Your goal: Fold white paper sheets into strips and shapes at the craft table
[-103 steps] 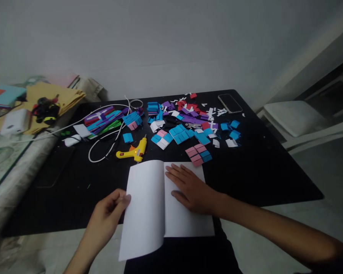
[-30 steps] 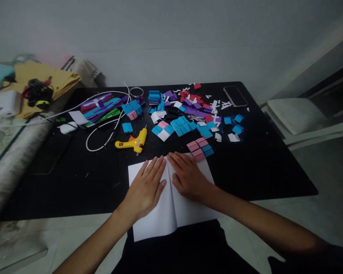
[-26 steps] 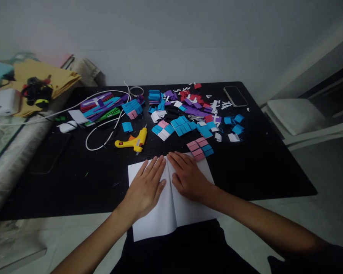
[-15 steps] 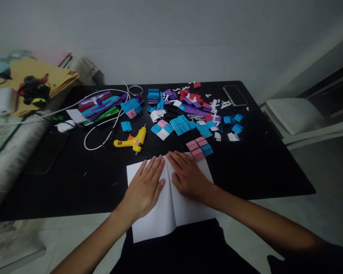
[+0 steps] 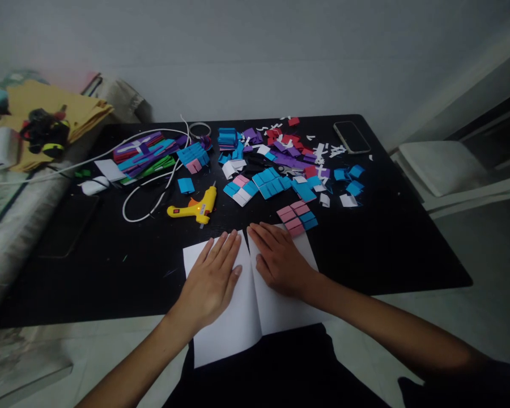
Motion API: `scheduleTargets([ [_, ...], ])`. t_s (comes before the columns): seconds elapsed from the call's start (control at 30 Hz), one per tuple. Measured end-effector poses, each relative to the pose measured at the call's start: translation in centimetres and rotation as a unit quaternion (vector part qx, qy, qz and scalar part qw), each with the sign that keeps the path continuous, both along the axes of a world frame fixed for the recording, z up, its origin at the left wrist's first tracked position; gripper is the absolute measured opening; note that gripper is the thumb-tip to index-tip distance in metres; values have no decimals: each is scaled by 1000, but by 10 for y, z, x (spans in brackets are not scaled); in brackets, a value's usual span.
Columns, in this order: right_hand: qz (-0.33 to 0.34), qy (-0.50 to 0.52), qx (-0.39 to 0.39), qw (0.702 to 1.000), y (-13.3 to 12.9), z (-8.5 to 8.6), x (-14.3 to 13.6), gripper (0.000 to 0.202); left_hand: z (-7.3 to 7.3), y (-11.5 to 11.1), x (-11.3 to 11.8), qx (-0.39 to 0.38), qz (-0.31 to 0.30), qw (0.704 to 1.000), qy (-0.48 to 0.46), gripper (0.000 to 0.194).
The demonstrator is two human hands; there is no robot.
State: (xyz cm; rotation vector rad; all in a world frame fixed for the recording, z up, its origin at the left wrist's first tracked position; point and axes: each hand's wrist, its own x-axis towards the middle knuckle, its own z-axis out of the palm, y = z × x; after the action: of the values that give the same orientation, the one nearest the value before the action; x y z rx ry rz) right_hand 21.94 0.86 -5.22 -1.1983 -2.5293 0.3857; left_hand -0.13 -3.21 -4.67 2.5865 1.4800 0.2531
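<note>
White paper (image 5: 227,326) lies at the front edge of the black table, with a crease or gap down its middle and its lower edge past the table edge. My left hand (image 5: 212,277) rests flat on the left half, fingers stretched out. On the right half lies my right hand (image 5: 280,260), its fingers extended and the thumb a little bent. A pink and blue folded paper panel (image 5: 297,218) touches the upper right of the sheet. Above my left hand sits a yellow glue gun (image 5: 195,208) with a small orange light.
Across the back of the black table (image 5: 391,249) lie blue paper panels (image 5: 272,183), red and purple paper pieces (image 5: 287,144), coloured strips (image 5: 147,156), a white cable (image 5: 130,218) and a phone (image 5: 352,137). Yellow envelopes (image 5: 83,113) are at the left.
The left half of the paper has shifted slightly left, and the gap at the top between the halves has widened. My left hand has moved slightly left with it. The view has tilted a little.
</note>
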Motion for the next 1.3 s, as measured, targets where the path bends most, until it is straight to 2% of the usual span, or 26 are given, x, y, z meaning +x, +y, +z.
scheduleTargets([
  [0.27,-4,17,6,1000,2,6,3,56,1,5,0,5,-3,1000,6,65],
  [0.4,-1,4,-1,1000,-9,12,11,54,1,19,3,9,-7,1000,-6,63],
  [0.53,-13,-27,-21,999,-20,9,19,56,3,28,8,23,-5,999,-29,59],
  [0.67,-34,-29,-21,999,-22,1,21,58,5,15,13,45,24,999,-16,54],
  [0.87,-62,-27,-21,998,-22,-3,18,58,-1,-15,19,45,84,995,11,70],
  [1.3,-61,-30,-28,997,-22,-2,19,56,-4,-17,17,35,84,996,23,73],
])
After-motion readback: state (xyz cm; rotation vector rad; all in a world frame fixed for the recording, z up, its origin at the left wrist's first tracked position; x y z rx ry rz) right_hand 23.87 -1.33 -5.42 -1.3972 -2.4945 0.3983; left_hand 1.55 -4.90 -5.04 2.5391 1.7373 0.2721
